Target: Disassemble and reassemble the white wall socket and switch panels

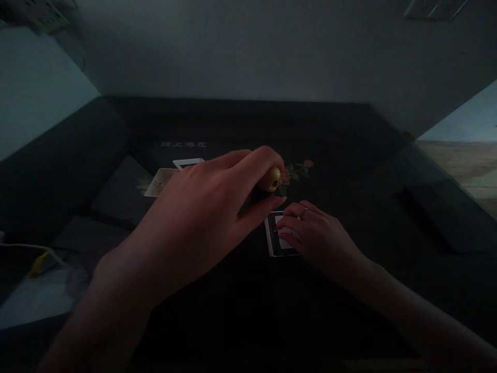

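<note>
The scene is very dim. My left hand (209, 207) is raised over a dark table (349, 155), its fingers closed round a tool with a yellowish wooden handle (272, 178); the tool's shaft is hidden in the dark. Below it my right hand (314, 235), a ring on one finger, rests with its fingers pressed on a small square white-and-dark plate (274, 241) lying flat on the table, holding it down. The tool's handle end sits just above and left of that plate.
Two more flat pale plates lie further back on the left: a white-framed one (186, 162) and a beige one (159, 182). The tabletop bears white characters (183, 144) and a flower print (298, 168). Cables and pale clutter (39, 259) sit at far left.
</note>
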Tool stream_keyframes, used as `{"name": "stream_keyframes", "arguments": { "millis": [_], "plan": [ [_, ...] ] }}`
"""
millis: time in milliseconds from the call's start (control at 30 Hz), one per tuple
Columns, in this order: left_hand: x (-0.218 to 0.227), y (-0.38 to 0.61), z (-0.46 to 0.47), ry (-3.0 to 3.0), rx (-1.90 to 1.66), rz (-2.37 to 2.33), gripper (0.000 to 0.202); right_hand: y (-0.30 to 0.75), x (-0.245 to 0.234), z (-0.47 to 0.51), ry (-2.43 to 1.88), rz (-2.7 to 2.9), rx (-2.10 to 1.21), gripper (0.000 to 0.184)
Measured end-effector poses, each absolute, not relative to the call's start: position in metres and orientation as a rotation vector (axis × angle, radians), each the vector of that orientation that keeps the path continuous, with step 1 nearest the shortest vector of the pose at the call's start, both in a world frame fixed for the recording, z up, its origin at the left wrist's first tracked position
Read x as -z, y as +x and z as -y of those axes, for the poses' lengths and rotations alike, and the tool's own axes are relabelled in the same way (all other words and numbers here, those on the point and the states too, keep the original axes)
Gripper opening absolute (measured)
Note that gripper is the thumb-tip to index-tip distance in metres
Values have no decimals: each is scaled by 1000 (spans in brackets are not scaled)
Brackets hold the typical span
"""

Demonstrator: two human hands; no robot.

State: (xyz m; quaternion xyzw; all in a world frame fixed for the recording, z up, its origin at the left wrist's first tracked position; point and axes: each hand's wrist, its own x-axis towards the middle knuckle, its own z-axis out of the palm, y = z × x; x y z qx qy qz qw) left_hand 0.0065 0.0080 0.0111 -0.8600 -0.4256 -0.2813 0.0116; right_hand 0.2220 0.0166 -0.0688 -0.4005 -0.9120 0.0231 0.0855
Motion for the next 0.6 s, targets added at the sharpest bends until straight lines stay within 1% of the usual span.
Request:
{"name": "stream_keyframes", "arguments": {
  "millis": [167, 333, 600],
  "plan": [
    [-13, 6, -7, -2655, 869, 1357, 21, 208, 57, -14, -1396, 2869, -4, 7],
    [-16, 5, -6, -2685, 829, 1397, 21, 201, 53, -12, -1437, 2903, 8, 13],
    [-17, 7, -3, -2657, 872, 1373, 19, 196, 51, -15, -1492, 2958, -5, 15]
  ]
}}
